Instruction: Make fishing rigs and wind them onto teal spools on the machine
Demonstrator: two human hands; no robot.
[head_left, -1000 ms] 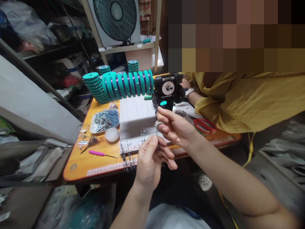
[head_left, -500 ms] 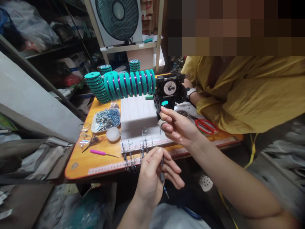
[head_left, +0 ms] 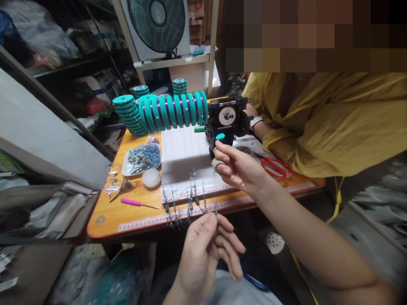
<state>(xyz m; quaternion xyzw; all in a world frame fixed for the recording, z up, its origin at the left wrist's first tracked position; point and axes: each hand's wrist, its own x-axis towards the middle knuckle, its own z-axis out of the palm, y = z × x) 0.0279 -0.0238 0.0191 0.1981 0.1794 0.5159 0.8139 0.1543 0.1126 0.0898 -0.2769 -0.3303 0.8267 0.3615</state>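
Observation:
My left hand [head_left: 206, 250], low in the middle, pinches a thin line with a narrow blue-and-dark piece [head_left: 216, 206] standing up from thumb and forefinger; its other fingers are loosely curled. Above and to the right, my right hand [head_left: 238, 167] has thumb and forefinger pressed together, a grey band on one finger. What it pinches is too fine to make out. Behind that hand is a black winding device [head_left: 227, 116] with a round dial. A row of teal foam spools [head_left: 178, 111] extends leftward from it, and fine lines hang below.
Several dark rig pieces [head_left: 173, 216] hang along the table's front edge. Left on the table are a white tray [head_left: 126, 171] of small parts, a white round container [head_left: 151, 178] and a purple-handled pick [head_left: 131, 202]. Red-handled scissors [head_left: 276, 168] lie right, near a person in yellow [head_left: 333, 123].
My left hand has moved slightly down, and the blue-and-dark piece now sticks up above its fingertips instead of hanging below the thumb. My right hand has stayed nearly still.

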